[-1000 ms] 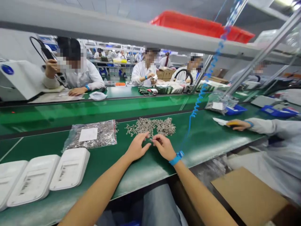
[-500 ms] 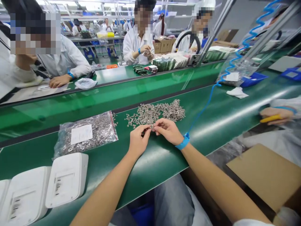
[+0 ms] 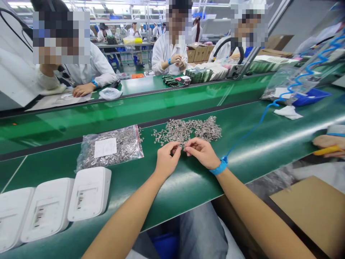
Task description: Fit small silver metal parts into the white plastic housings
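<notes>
Mid-worktop, near its front edge: left hand and right hand pinch small metal parts together, fingertips touching, just below the loose parts pile; parts bag lies left.

A long green bench runs beside a glossy green conveyor belt, with white-coated workers seated opposite, further workstations receding behind them under rows of bright ceiling strip lights.
</notes>
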Tool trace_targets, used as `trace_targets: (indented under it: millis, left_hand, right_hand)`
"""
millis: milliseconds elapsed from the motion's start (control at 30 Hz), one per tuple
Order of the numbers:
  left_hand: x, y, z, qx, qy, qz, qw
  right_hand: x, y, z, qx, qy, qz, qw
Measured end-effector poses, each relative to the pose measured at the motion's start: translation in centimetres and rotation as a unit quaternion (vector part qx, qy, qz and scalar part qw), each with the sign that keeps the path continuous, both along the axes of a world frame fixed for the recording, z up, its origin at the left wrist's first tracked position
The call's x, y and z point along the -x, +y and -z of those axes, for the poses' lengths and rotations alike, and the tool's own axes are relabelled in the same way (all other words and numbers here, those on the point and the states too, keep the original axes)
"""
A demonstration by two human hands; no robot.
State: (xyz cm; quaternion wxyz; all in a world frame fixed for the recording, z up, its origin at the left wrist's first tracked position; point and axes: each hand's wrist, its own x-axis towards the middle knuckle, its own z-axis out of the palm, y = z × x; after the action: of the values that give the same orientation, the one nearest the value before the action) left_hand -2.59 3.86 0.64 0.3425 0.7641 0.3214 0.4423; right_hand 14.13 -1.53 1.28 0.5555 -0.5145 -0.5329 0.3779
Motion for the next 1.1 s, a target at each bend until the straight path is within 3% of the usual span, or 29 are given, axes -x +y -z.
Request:
trace_targets:
  millis: [233, 467, 833, 967, 1100]
  left_hand:
    - [-0.1, 0.0, 0.3, 0.054, -0.038, 0.029, 0.997]
    - [0.0, 0.0, 0.0, -0.01, 0.002, 0.003, 1.0]
    - [0.0, -0.1, 0.3, -0.055, 0.021, 0.012, 0.998]
    - [0.0, -0.2, 0.3, -0.01, 0.025, 0.031, 0.999]
    - [0.0, -0.2, -0.2, 0.113, -0.005, 0.061, 0.992]
  right_hand:
    - [0.0, -0.1, 0.3, -0.014, -0.013, 0.011, 1.0]
    - [-0.1, -0.2, 0.2, -0.019, -0.022, 0.015, 0.999]
    - [0.2, -0.3, 0.8, -0.053, -0.03, 0.024, 0.998]
    - [0.2, -0.2, 1.3, -0.092, -0.117, 0.062, 0.987]
    - [0.2, -0.3, 1.3, -0.142, -0.205, 0.097, 0.963]
